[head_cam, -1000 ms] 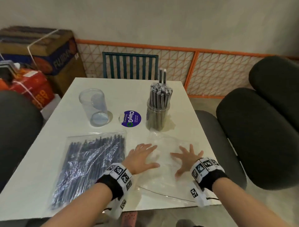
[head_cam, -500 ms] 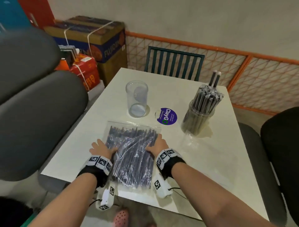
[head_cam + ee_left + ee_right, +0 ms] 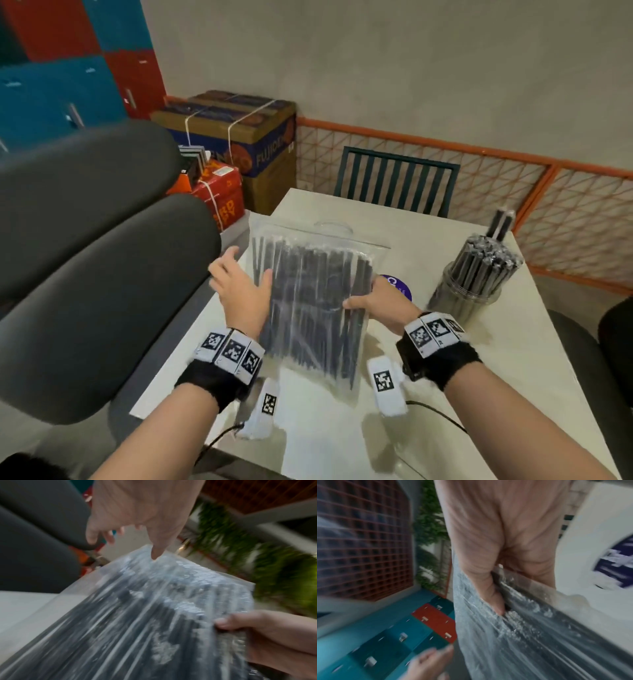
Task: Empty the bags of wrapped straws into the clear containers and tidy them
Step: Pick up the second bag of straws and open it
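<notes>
A clear bag of dark wrapped straws (image 3: 311, 301) is held upright above the white table (image 3: 479, 359), its lower end near the tabletop. My right hand (image 3: 373, 305) pinches its right edge, thumb on the front and fingers behind. My left hand (image 3: 239, 287) is at the left edge, fingers spread and straight, with only the thumb (image 3: 155, 553) touching the plastic. A clear container (image 3: 472, 291) packed with upright straws stands to the right. Behind the bag, only the rim of the empty clear container (image 3: 334, 224) shows.
A purple round sticker (image 3: 399, 287) lies on the table beside my right hand. A grey padded chair (image 3: 85, 274) crowds the left table edge, a teal slatted chair (image 3: 397, 185) stands at the far end, and strapped cardboard boxes (image 3: 239, 144) sit beyond.
My hands left the flat empty bag, went to the sides of the full bag lying on the table, and have now lifted it upright. The camera has swung left.
</notes>
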